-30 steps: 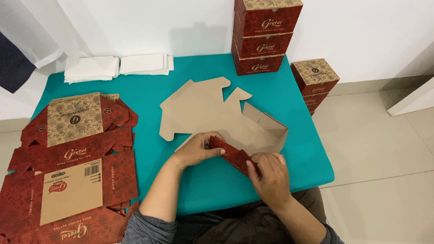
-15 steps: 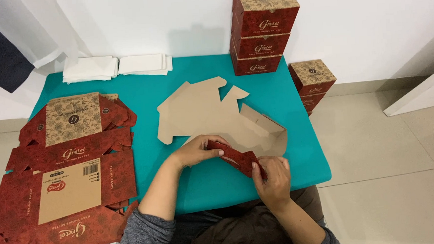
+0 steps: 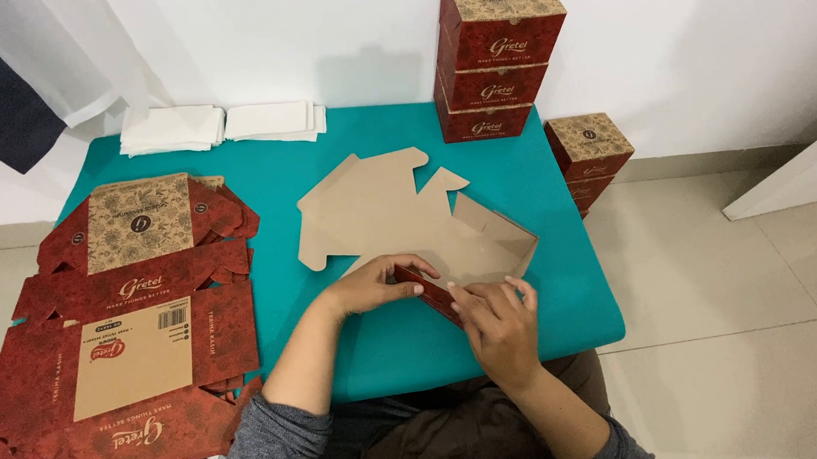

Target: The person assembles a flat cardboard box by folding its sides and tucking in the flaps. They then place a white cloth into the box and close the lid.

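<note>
At the table's (image 3: 265, 162) front edge, left hand (image 3: 371, 285) and right hand (image 3: 497, 323) pinch the half-folded carton's (image 3: 398, 216) red wall; uneven pressure could crease it crooked.

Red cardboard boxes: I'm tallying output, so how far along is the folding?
Done: three folded red boxes stacked on the teal table, more on the floor. In hand: the left hand and right hand press up the near wall of a brown-faced flat carton, its far flaps unfolded. Left: the pile of flat red cartons.
</note>
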